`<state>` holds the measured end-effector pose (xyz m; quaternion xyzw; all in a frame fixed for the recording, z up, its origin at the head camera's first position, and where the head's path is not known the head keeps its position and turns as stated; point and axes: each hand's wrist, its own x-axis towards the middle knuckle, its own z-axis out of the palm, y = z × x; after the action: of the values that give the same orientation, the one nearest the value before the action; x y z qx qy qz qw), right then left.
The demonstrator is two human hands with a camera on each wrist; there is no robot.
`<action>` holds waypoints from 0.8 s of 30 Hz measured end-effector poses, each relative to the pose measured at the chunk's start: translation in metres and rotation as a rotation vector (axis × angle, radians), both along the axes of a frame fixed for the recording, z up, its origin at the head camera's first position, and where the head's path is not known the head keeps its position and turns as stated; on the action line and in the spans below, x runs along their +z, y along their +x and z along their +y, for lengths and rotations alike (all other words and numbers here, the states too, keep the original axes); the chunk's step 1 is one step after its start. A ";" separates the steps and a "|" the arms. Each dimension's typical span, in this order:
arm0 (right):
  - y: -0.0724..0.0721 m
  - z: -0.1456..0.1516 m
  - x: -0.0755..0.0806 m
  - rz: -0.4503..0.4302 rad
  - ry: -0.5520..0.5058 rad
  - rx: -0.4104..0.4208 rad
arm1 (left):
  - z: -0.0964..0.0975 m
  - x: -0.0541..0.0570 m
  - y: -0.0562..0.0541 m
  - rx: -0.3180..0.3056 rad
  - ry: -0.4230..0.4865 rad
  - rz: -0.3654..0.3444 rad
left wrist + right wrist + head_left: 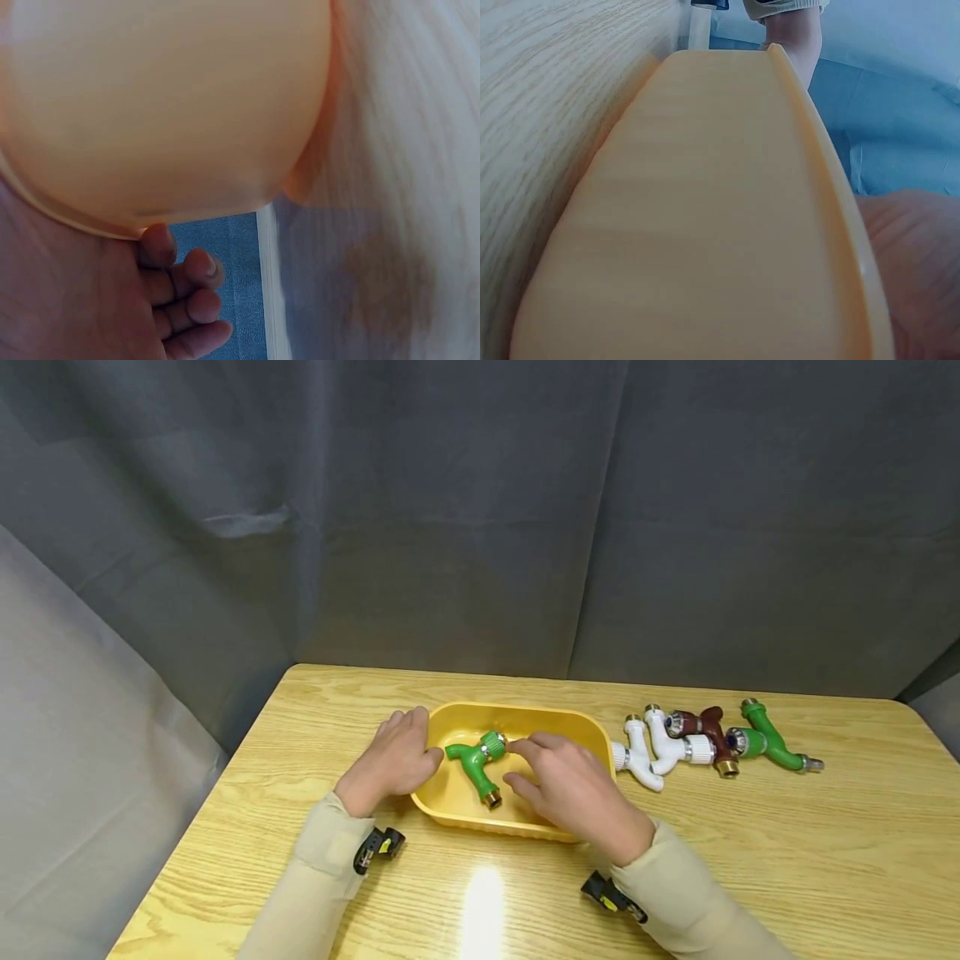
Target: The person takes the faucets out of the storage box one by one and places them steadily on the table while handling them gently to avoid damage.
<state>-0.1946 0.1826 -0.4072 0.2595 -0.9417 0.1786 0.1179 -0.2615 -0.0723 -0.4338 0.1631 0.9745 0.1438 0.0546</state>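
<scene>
A yellow plastic basin stands on the table, and a green tap with a brass threaded end lies inside it. At the basin's left end my left hand grips the rim, thumb on the inner side; the left wrist view shows its fingers curled against the outside. My right hand reaches over the basin's right part, index finger at the tap's knob end and thumb apart from it. Whether that index fingertip touches the tap I cannot tell. In the right wrist view the basin's side hides the right fingers.
To the right of the basin lie two white taps, a maroon tap and another green tap, close together in a row. The wooden table ends at a dark grey curtain behind.
</scene>
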 end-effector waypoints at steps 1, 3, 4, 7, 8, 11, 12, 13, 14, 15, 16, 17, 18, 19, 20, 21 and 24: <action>0.000 -0.001 0.000 -0.006 -0.002 -0.001 | 0.000 0.000 0.000 0.001 0.000 0.000; -0.001 -0.002 -0.001 -0.014 -0.001 -0.004 | 0.000 0.000 0.001 0.003 0.001 0.002; -0.001 -0.003 -0.001 -0.018 0.000 -0.008 | 0.000 0.000 0.000 0.004 0.001 0.003; -0.002 -0.005 -0.002 -0.032 0.003 -0.015 | 0.000 -0.001 0.001 0.007 0.004 0.000; -0.003 -0.005 -0.003 -0.035 0.007 -0.019 | 0.000 -0.001 0.001 0.007 0.005 -0.002; -0.004 -0.007 -0.005 -0.042 0.013 -0.030 | 0.000 -0.001 0.001 0.006 0.004 -0.001; -0.005 -0.007 -0.005 -0.043 0.015 -0.033 | 0.000 -0.001 0.001 0.004 0.004 -0.002; -0.005 -0.007 -0.005 -0.045 0.015 -0.035 | 0.000 -0.001 0.001 0.003 0.004 -0.002; -0.006 -0.008 -0.006 -0.046 0.014 -0.038 | 0.000 -0.001 0.001 0.002 0.004 -0.001; -0.006 -0.008 -0.006 -0.047 0.012 -0.038 | 0.000 -0.001 0.001 0.001 0.003 -0.001; -0.007 -0.008 -0.007 -0.048 0.010 -0.038 | 0.000 0.000 0.001 0.000 0.004 -0.003; -0.007 -0.009 -0.007 -0.048 0.006 -0.038 | 0.000 0.000 0.001 -0.002 0.004 -0.003; -0.008 -0.009 -0.008 -0.047 0.005 -0.038 | 0.000 0.000 0.001 -0.003 0.004 -0.004; -0.008 -0.009 -0.008 -0.046 0.003 -0.037 | 0.000 0.000 0.001 -0.002 0.004 -0.002; -0.009 -0.009 -0.008 -0.044 0.000 -0.037 | 0.000 0.001 0.001 -0.003 0.005 -0.002; -0.009 -0.009 -0.009 -0.043 -0.002 -0.038 | 0.000 0.001 0.001 -0.003 0.006 -0.001; -0.010 -0.010 -0.010 -0.046 -0.007 -0.043 | 0.000 0.002 0.000 -0.002 0.007 0.001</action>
<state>-0.2050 0.1725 -0.4172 0.2345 -0.9489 0.1853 0.1010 -0.2613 -0.0724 -0.4322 0.1641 0.9739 0.1470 0.0536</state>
